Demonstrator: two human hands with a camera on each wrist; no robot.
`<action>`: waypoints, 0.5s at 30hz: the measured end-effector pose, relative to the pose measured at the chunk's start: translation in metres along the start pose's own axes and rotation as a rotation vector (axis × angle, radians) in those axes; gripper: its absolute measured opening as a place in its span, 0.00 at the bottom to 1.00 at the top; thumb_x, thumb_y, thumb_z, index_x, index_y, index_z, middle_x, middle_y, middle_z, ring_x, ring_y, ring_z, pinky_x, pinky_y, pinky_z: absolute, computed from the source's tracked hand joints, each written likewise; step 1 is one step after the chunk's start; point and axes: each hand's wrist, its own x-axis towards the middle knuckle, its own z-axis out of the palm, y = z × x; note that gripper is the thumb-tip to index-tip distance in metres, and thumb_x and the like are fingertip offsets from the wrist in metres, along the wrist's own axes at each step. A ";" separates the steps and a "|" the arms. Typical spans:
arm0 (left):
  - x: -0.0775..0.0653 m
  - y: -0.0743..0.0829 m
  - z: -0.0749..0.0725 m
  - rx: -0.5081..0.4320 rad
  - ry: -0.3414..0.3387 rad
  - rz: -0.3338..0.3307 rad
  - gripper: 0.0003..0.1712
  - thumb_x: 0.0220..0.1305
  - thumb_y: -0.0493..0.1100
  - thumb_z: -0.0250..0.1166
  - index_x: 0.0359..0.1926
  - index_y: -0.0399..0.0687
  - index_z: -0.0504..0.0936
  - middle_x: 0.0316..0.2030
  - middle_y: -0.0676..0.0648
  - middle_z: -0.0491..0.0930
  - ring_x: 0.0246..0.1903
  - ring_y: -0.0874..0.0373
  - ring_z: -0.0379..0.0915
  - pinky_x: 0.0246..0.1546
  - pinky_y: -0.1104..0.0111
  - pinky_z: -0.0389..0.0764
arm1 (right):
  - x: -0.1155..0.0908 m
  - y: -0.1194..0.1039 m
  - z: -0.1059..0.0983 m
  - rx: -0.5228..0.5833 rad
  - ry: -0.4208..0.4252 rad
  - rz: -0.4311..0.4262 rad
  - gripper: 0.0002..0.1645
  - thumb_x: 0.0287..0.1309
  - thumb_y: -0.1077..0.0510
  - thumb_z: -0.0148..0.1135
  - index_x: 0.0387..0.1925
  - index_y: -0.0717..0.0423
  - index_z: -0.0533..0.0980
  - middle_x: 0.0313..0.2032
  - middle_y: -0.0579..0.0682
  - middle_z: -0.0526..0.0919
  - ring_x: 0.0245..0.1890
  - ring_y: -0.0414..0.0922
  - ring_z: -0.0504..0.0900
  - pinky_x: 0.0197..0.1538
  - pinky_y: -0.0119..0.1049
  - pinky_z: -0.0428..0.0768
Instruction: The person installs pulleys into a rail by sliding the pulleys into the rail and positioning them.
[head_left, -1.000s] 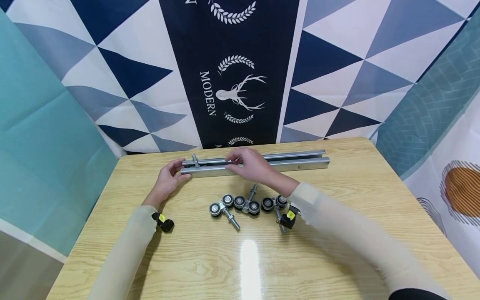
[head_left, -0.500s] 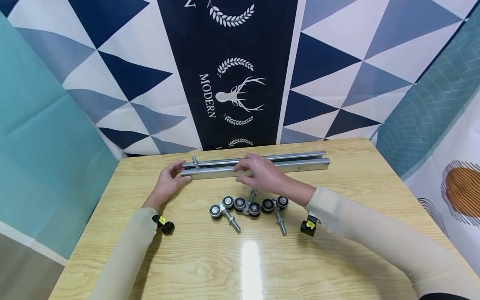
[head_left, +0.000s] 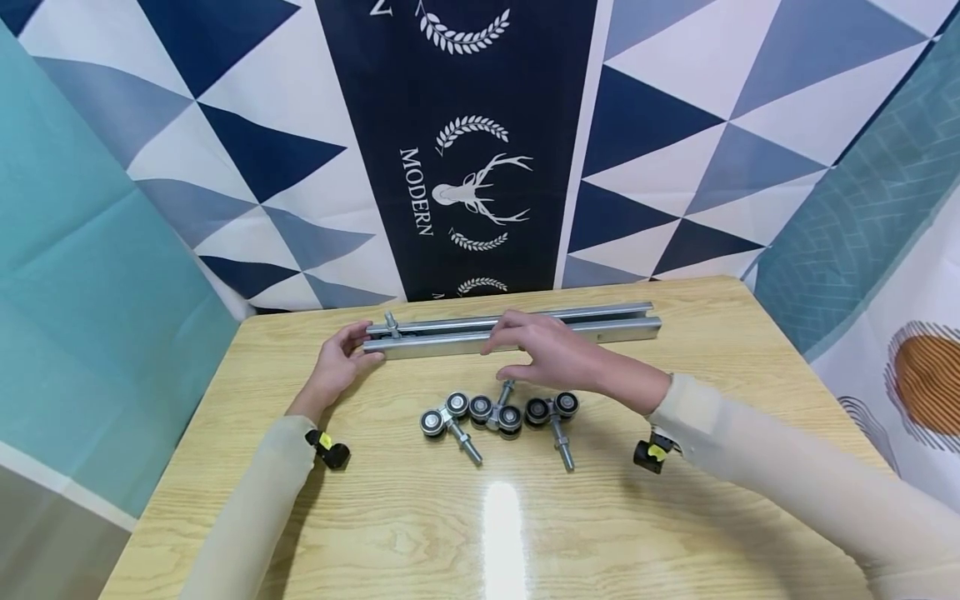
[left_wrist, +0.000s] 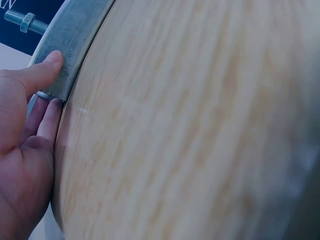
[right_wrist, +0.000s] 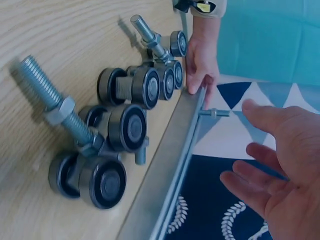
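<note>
Basically, the right hand (head_left: 549, 351) has drawn back to the right and toward the person vs. a second ago, off the rail (head_left: 435, 344), while the left hand (head_left: 336, 367) hasn't budged. Right hand holds nothing, thumb and fingers spread apart, hovering by the rail's near side; left hand pinches the rail's left end, thumb on its near face. An upright bolt (head_left: 392, 325) sticks out of the rail's slot just beside the left fingers. Rail lies along the back of the tabletop (head_left: 375, 533), slot up, right end running past the right hand. Three loose roller carriages (head_left: 495, 415) sit in a row in front of it, not touching it; outer two have stems toward the person, middle one toward the rail. Table's back edge is near, just behind the rail, patterned cloth (head_left: 645, 167) beyond; widest room is the wood in front of the carriages.
</note>
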 end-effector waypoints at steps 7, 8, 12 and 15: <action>-0.001 -0.001 0.001 -0.001 0.001 0.003 0.41 0.58 0.38 0.74 0.71 0.48 0.68 0.67 0.41 0.70 0.65 0.50 0.67 0.57 0.81 0.74 | -0.014 0.002 -0.011 -0.010 -0.016 -0.101 0.17 0.55 0.55 0.74 0.48 0.47 0.84 0.50 0.48 0.81 0.42 0.42 0.83 0.41 0.37 0.88; -0.001 -0.001 0.001 -0.001 0.003 0.005 0.41 0.58 0.38 0.74 0.71 0.48 0.68 0.67 0.41 0.71 0.65 0.50 0.67 0.56 0.82 0.74 | -0.016 0.003 -0.012 -0.015 -0.021 -0.110 0.17 0.55 0.55 0.74 0.48 0.48 0.84 0.50 0.48 0.81 0.42 0.41 0.83 0.41 0.36 0.88; 0.000 -0.001 0.001 0.005 0.005 -0.002 0.41 0.58 0.39 0.74 0.71 0.48 0.68 0.66 0.42 0.71 0.65 0.50 0.67 0.59 0.78 0.74 | -0.025 0.007 -0.015 -0.045 -0.055 -0.152 0.17 0.55 0.55 0.74 0.49 0.46 0.84 0.53 0.49 0.82 0.49 0.44 0.81 0.48 0.41 0.87; 0.001 -0.002 0.000 0.010 0.007 -0.011 0.40 0.59 0.39 0.74 0.71 0.49 0.68 0.67 0.42 0.71 0.65 0.50 0.67 0.65 0.68 0.73 | -0.032 0.011 -0.017 -0.052 -0.077 -0.210 0.17 0.54 0.56 0.75 0.47 0.43 0.85 0.57 0.50 0.82 0.56 0.48 0.79 0.54 0.47 0.85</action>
